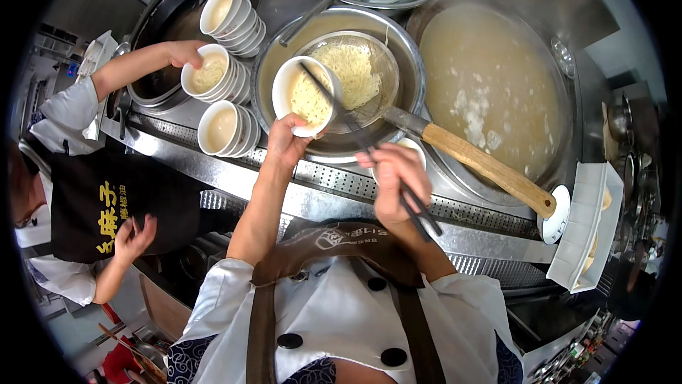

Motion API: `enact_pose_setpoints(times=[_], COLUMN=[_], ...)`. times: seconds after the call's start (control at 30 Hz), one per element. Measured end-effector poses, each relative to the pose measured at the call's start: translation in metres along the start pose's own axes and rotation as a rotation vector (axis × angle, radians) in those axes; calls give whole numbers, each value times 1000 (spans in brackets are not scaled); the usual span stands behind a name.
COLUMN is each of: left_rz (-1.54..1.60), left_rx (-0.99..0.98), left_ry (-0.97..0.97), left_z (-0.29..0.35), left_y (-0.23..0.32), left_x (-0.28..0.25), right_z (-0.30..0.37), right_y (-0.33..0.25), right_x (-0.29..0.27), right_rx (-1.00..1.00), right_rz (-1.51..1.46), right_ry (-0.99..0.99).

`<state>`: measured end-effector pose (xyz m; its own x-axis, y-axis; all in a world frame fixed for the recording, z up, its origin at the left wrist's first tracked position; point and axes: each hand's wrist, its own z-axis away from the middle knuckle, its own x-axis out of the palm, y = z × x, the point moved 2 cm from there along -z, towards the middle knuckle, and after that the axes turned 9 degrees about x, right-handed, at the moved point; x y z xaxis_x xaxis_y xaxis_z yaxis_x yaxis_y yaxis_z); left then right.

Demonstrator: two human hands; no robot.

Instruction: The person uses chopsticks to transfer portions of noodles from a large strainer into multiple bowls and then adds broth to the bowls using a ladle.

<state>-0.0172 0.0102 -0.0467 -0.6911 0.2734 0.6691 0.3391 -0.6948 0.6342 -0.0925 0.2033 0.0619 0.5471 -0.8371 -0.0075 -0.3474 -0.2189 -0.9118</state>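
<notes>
My left hand [288,141] grips a white bowl [283,85] by its lower side, tilted over the rim of a large steel basin [264,71]. Pale noodles [310,102] lie inside this bowl. A pair of dark chopsticks [359,135] is held in my right hand [398,178], slightly blurred, with the tips at the bowl's mouth. Behind the bowl, a mesh strainer [380,110] with more noodles rests in the basin. Its wooden handle [490,164] stretches to the right, past my right hand.
At left, a co-worker's hand [186,53] touches a noodle-filled bowl atop stacked white bowls [245,29]. A wide pot of cloudy, steaming liquid [490,85] fills the right side. A steel ladle [327,2] crosses the basin's far rim. A white tray [586,231] stands at far right.
</notes>
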Motion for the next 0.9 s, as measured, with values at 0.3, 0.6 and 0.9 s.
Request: enact_pose_setpoints(times=[0.3, 0.6, 0.9], left_rz=[6, -359, -468], left_rx=[70, 403, 531], left_ry=[-22, 65, 104], left_z=[6, 15, 8], left_y=[16, 49, 51], left_x=[8, 48, 27], right_z=[-16, -51, -71], right_y=[-1, 70, 75], right_x=[-47, -37, -26], right_rx=[119, 668, 724], right_rz=[-9, -442, -408], right_ry=[415, 0, -106])
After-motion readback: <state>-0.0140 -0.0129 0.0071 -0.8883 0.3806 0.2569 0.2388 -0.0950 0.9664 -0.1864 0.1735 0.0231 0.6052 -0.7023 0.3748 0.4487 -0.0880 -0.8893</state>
